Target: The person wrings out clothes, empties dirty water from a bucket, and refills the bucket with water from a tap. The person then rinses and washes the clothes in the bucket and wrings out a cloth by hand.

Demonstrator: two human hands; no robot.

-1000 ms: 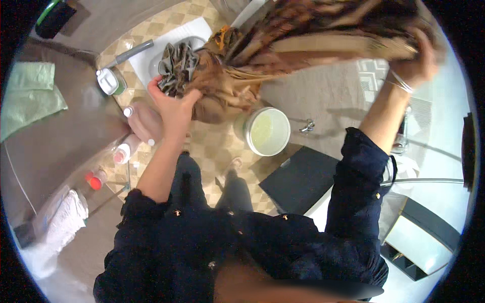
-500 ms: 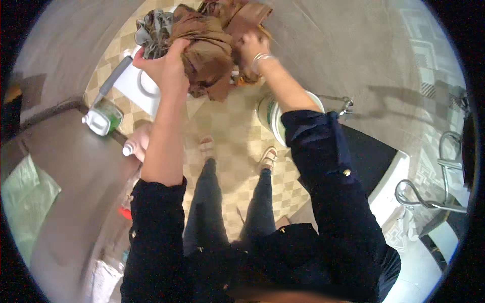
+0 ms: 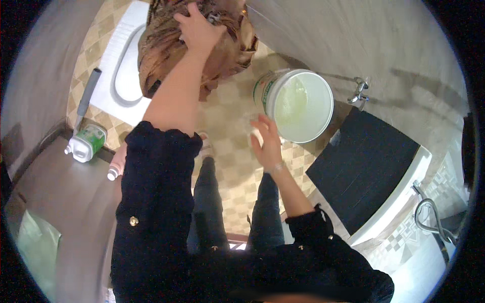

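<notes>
A large crumpled bundle of brown cloth [image 3: 172,63] fills the top of the view, partly covering the white squat toilet [image 3: 108,76]. My left hand [image 3: 199,33] grips it from above, with some fingertips lost in the folds. Closer to my body, my right hand [image 3: 269,146] holds nothing, and its fingers are apart. Just beyond it stands a white bucket [image 3: 323,118] with pale greenish liquid inside. Whether the bundle hangs or rests on the floor, I cannot tell.
A metal wall tap [image 3: 359,91] is right of the bucket, beside a black panel [image 3: 366,166] with a white edge. On the left are a green-and-white jug [image 3: 88,143], a grey-handled tool [image 3: 90,93] and a pinkish bottle [image 3: 116,166]. My feet stand on checkered flooring [image 3: 227,121].
My right hand has let go of the brown cloth and come back toward my body. My left hand has moved up and right over the bundle. The bucket's inside now shows.
</notes>
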